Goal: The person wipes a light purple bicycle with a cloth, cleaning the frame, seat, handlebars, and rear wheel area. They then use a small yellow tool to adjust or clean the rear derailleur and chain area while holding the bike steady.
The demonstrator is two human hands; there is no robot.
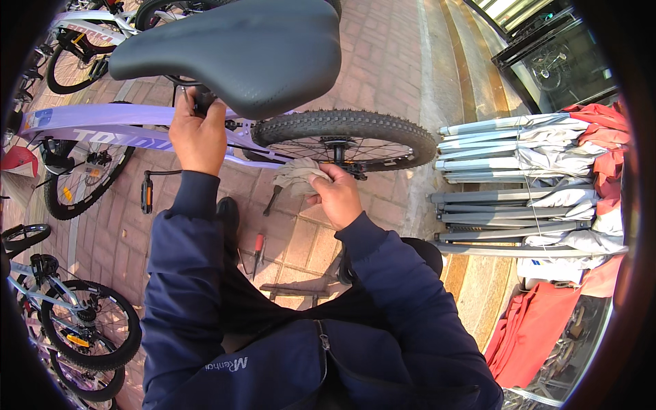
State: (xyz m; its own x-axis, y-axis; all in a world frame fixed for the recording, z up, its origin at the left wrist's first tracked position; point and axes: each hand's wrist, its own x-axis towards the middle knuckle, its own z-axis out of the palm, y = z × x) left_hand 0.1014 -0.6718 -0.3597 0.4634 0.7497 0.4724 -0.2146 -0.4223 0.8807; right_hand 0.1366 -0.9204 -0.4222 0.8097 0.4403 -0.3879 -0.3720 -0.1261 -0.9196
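Note:
A purple bicycle frame (pixel 102 128) stands across in front of me, under a large black saddle (pixel 232 51). Just below the saddle, my left hand (pixel 198 137) is closed around the dark seat post (pixel 203 102); its fingertips are partly hidden. My right hand (pixel 336 195) pinches a crumpled, greyish-beige rag (pixel 298 178) beside the rear wheel (pixel 342 133), close to the frame's rear end. A short dark bar (pixel 272 201) juts out below the rag. The black crank ends in a pedal with an orange reflector (pixel 147 195), left of my left forearm.
A red-handled screwdriver (pixel 258 251) lies on the brick paving between my feet. More bicycles (pixel 82 321) stand along the left. At right, folded metal canopy poles (pixel 506 164) with red cloth (pixel 529 335) lie by a stone step (pixel 454 61).

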